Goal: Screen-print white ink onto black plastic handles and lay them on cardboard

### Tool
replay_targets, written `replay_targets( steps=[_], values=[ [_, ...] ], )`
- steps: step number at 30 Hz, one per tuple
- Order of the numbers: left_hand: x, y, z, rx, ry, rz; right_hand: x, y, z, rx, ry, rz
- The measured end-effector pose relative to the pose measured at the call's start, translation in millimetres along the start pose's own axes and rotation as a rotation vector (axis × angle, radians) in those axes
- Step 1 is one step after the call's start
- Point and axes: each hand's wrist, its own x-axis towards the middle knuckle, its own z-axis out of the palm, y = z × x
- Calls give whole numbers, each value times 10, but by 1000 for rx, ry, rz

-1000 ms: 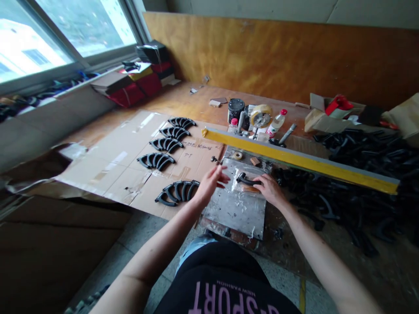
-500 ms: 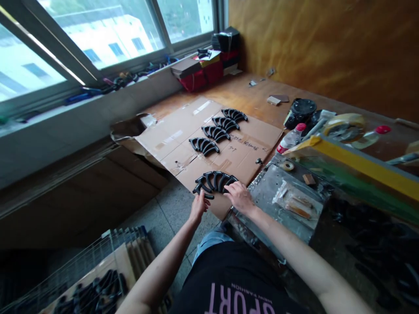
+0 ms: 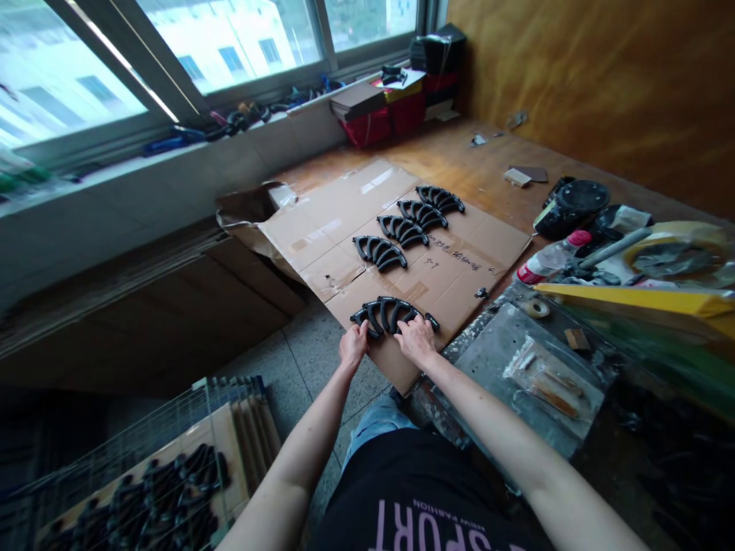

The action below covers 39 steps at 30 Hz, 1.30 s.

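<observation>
A fanned row of black curved, handle-like pieces (image 3: pixel 386 309) lies on the near part of a flat cardboard sheet (image 3: pixel 344 200). My left hand (image 3: pixel 354 344) is closed at the row's left end, thumb and fingers pinching the outermost piece. My right hand (image 3: pixel 417 340) has its fingers bent down onto the right side of the row, gripping pieces there; its fingertips are partly hidden. Just beyond that hand, one black piece (image 3: pixel 432 321) sticks out at the right end. Farther back, several similar fans (image 3: pixel 380 252) lie in a diagonal line.
At the right stand a red-capped bottle (image 3: pixel 554 256), tape rolls (image 3: pixel 677 249) and a metal plate (image 3: pixel 499 337) bearing a plastic bag (image 3: pixel 545 375). Below left, a rack board (image 3: pixel 230 451) carries a heap of black pieces. Red boxes (image 3: pixel 367 126) sit by the window.
My left hand has brought its separate piece up against the row's left end. My right hand stays at the row's right side. The whole view has shifted, with the scene moving rightward.
</observation>
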Motion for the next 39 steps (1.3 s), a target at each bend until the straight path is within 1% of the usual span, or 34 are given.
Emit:
replay_targets(
  steps=[9,12,14,16,18,20,22,28,34,39],
  values=[
    [-10,8,4,62,116,14,-2,84,92,42,25,-32],
    [-86,49,23,78,187,43,-2,91,110,39,36,-46],
    [-156,84,39,79,229,98,-4,92,116,28,43,-58],
    [-204,120,39,102,225,166,-4,89,116,13,45,-64],
    [-211,154,19,148,172,186,-3,83,115,1,46,-69],
    [-181,189,-10,186,114,157,-4,77,114,-6,53,-70],
    [-136,228,-25,198,92,115,-8,73,114,-10,60,-69],
    [-69,313,-15,216,136,56,-29,75,105,-6,57,-74],
    [0,332,-113,233,170,57,-23,87,119,-2,66,-74],
    [110,399,-140,257,183,66,-24,96,130,-5,67,-81]
  ],
)
